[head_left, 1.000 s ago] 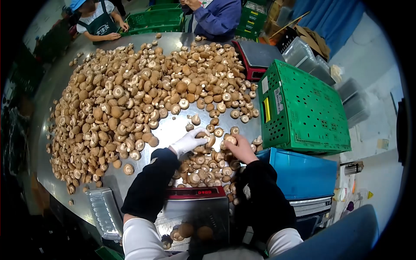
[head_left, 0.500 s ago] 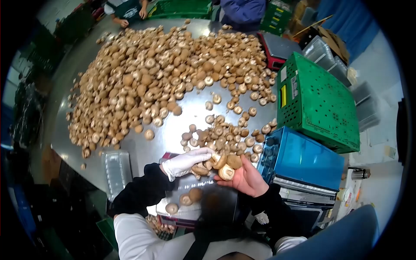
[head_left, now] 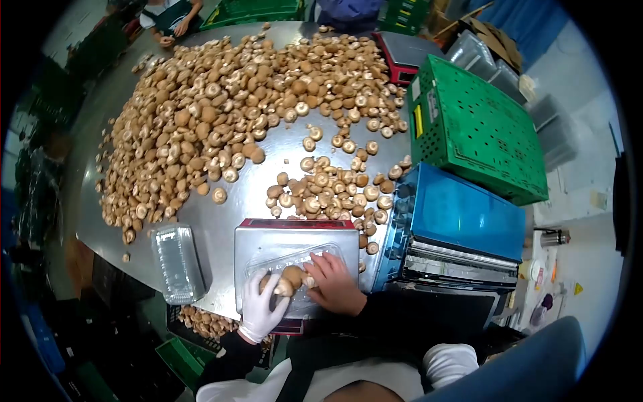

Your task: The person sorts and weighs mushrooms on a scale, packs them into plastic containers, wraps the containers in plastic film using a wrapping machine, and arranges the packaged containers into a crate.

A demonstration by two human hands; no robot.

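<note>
A clear plastic tray (head_left: 331, 254) lies on the metal plate of a red-edged scale (head_left: 246, 238) in front of me. Inside it are a few brown mushrooms (head_left: 292, 275). My left hand (head_left: 260, 308), in a white glove, curls its fingers around mushrooms at the tray's left side. From the right, my bare right hand (head_left: 335, 287) reaches over the tray, a pale mushroom (head_left: 309, 281) between its thumb and fingers. The hands partly hide the tray and its contents.
A large mushroom heap (head_left: 194, 127) and a smaller cluster (head_left: 328, 191) cover the metal table. Another clear container (head_left: 178, 264) stands left. On the right are a green crate (head_left: 479, 127) and a blue box (head_left: 462, 214). Across the table, a person's hand (head_left: 181, 28) shows.
Both hands have moved down toward me, carrying mushrooms from beyond the scale into the tray. The hands are now farther apart, and the scale's far edge is uncovered.
</note>
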